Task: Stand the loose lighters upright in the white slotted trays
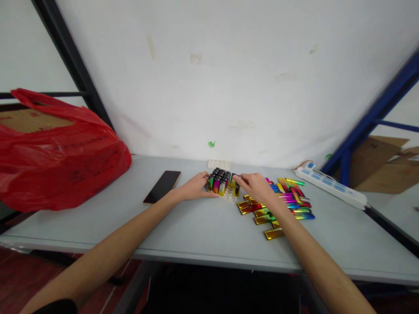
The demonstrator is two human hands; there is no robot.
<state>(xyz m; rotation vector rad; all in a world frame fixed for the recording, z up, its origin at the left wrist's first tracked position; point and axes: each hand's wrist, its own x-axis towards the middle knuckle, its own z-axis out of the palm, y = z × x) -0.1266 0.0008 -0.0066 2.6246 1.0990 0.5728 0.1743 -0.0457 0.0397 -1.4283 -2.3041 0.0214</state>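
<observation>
Shiny multicoloured lighters (216, 185) with black tops stand upright, packed in rows in a pale, clear-looking tray (231, 197). My left hand (195, 187) grips the tray's left side, thumb along the near edge and fingers behind. At the tray's right side, my right hand (257, 186) is closed on a gold lighter (237, 190), held upright over or in the cells; I cannot tell whether it touches the bottom. Empty cells show at the tray's front right. Many loose lighters (262, 212), gold, red, green, blue and purple, lie flat beside and under my right forearm.
A pale, empty-looking celled tray (218, 164) lies by the wall. A dark phone (163, 186) rests left of my left hand. A red plastic bag (65, 152) fills the table's left end. At right are a white power strip (330, 185) and cardboard boxes (376, 163).
</observation>
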